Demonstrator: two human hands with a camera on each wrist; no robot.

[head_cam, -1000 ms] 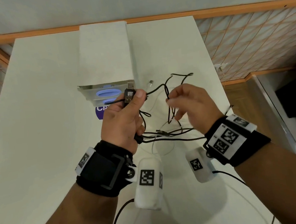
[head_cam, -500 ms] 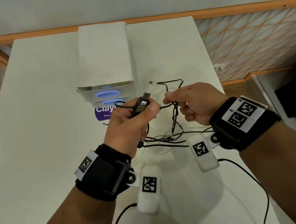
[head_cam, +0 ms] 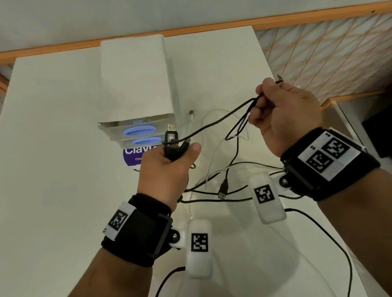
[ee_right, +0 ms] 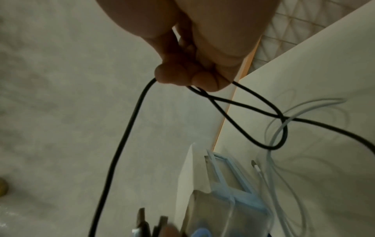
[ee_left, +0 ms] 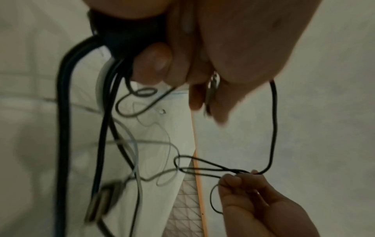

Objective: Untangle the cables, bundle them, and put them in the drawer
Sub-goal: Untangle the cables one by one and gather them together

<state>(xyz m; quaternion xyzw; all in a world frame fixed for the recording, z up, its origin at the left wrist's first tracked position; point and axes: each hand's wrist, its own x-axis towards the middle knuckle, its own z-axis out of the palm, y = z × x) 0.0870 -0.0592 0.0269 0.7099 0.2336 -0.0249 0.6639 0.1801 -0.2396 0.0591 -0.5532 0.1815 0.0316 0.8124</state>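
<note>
1. My left hand (head_cam: 168,165) hides the lower bodies of the black USB plugs (head_cam: 171,136) it grips.
2. Purple round label (head_cam: 133,155): text partly covered.
3. Thin black cable (ee_right: 113,160) leaves the right-wrist view's bottom edge.
4. Dangling plug (ee_left: 103,202): blurred.

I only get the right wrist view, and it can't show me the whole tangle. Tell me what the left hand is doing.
Observer: The left hand grips a bunch of black plugs, tips up, in front of the drawer unit.
Operator: Report any plug nobody holds.
Observer: One loose plug sits low between the wrists, free of both hands.
Operator: Now look above the pinch.
Observer: The black cable pokes a short end out above the right hand.
</note>
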